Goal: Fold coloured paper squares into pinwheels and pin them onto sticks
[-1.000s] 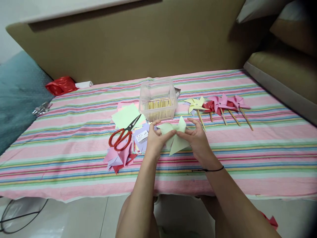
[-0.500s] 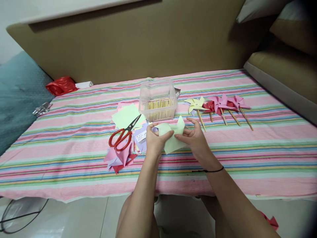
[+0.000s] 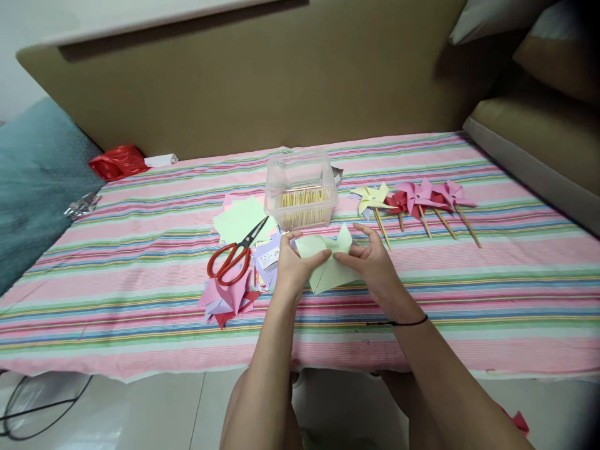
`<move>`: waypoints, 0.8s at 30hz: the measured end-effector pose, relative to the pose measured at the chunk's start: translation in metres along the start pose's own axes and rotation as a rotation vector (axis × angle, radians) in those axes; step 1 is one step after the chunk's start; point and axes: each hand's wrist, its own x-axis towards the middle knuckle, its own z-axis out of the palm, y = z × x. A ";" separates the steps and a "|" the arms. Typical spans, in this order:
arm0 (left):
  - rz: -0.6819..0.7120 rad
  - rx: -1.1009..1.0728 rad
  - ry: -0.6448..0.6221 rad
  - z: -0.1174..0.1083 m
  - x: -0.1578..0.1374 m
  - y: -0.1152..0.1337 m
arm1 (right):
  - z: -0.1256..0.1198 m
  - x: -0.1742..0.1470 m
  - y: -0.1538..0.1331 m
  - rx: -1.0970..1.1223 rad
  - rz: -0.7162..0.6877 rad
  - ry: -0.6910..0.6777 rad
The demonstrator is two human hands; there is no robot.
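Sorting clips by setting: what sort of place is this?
Probably a home living room, judging by the long brown upholstered backrest, bulky teal fabric cushion and wide pink-striped cloth.

Thin black cord bracelet worn around the right wrist, at four o'clock, its loose end pointed toward nine o'clock, both forearms bared
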 end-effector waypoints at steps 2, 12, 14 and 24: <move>-0.006 -0.010 -0.033 0.001 -0.002 0.001 | 0.001 0.000 0.001 0.015 -0.014 0.023; -0.003 0.058 -0.068 0.004 -0.002 -0.001 | 0.000 0.000 0.001 0.047 -0.026 0.090; -0.005 0.050 -0.072 0.005 -0.003 -0.001 | 0.000 0.001 0.001 0.051 -0.011 0.090; 0.007 -0.029 -0.084 0.004 -0.004 0.002 | 0.000 0.001 0.001 0.045 -0.005 0.106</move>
